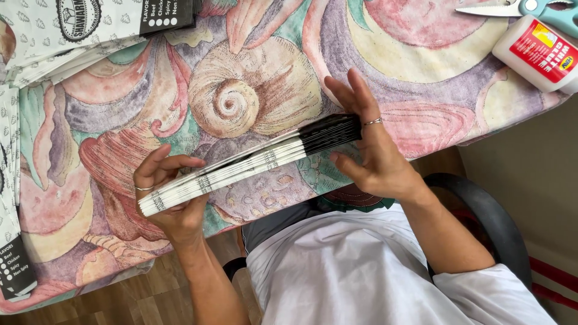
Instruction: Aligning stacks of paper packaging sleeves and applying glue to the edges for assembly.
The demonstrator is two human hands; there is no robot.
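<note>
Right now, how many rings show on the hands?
2. One on a finger of the left hand, at the stack of folded paper bags's white end; one on a finger of the right hand, near the black end. Others may be hidden behind the stack.

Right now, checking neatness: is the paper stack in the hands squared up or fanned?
Squared up: the paper stack shows edges aligned, pressed between both hands.

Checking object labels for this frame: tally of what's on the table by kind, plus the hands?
Hands: 2, left hand and right hand, both gripping the held stack of flat paper bags
Paper bag stacks: 3, held stack, top-left pile, left-edge pile
Scissors: 1
Glue bottle: 1
Total: 7
</note>
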